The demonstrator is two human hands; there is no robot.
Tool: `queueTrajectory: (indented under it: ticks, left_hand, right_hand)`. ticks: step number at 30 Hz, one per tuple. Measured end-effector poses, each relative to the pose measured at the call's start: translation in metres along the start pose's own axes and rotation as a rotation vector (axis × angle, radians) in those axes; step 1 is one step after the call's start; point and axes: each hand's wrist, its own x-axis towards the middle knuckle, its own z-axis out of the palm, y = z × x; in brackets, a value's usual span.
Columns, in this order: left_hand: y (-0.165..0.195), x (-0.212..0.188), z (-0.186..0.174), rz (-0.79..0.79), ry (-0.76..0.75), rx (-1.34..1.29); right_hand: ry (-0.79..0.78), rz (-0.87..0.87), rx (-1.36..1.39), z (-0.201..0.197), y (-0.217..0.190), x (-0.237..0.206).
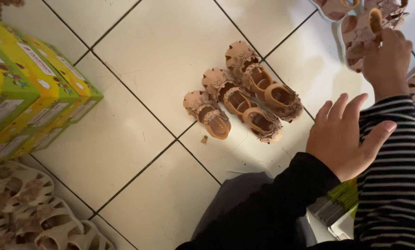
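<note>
A black-sleeved hand hovers open-fingered while a striped-sleeved hand pinches a pink child's sandal, likely light, pliable plastic best lifted by its heel strap.

One sleeve plain black, the other sleeve black-and-white striped.

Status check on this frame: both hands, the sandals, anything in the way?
Left hand open, hovering, empty. Right hand gripping a pink sandal. Three pink sandals lined up on the tile floor. Nothing between.

Stacked yellow-green boxes, far left
</note>
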Motion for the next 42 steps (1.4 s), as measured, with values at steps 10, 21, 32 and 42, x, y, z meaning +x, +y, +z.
queueTrajectory:
  ticks: [10,21,32,42]
  left_hand:
    - [-0.013,0.006,0.008,0.032,0.011,0.145]
    - [-0.020,-0.048,0.088,0.397,-0.164,0.305]
    - [0.009,-0.192,0.173,0.821,-0.776,0.352]
    - [0.034,-0.253,0.191,0.851,-0.639,0.641]
  right_hand:
    - [0.304,0.048,0.378,-0.047,-0.089,0.003]
    - [0.029,0.462,0.350,-0.258,-0.088,-0.298]
    - [-0.280,1.164,0.310,-0.311,-0.001,-0.707]
    - [0.169,1.271,-0.007,-0.287,0.104,-0.827]
